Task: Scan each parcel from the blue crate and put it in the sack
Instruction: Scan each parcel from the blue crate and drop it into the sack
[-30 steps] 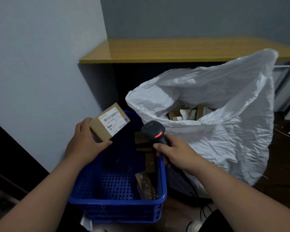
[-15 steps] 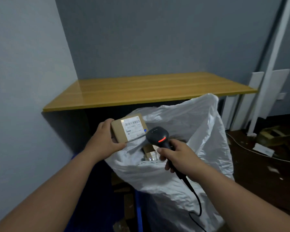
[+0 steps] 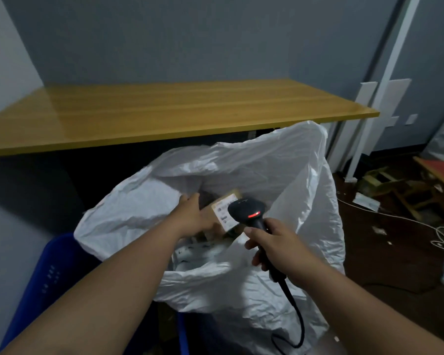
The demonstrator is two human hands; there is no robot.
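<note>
My left hand (image 3: 190, 213) reaches into the open mouth of the white sack (image 3: 280, 170) and grips a small brown cardboard parcel (image 3: 222, 211) with a white label facing up. Several other parcels lie dimly inside the sack below it. My right hand (image 3: 274, 247) grips the handle of a black barcode scanner (image 3: 246, 211), whose red light glows; its head sits just right of the parcel, over the sack's mouth. The blue crate (image 3: 44, 278) shows only as a corner at the lower left, its contents hidden by my left arm.
A wooden table (image 3: 164, 111) stands behind the sack against grey walls. The scanner's black cable (image 3: 297, 319) hangs down the sack's front. On the floor to the right are a wooden stool (image 3: 420, 190), scraps and white cables (image 3: 441, 234). A white post (image 3: 377, 90) rises there.
My left hand has carried the parcel from above the crate across and down into the sack's mouth. The scanner stayed beside it, and my view swung up and to the right.
</note>
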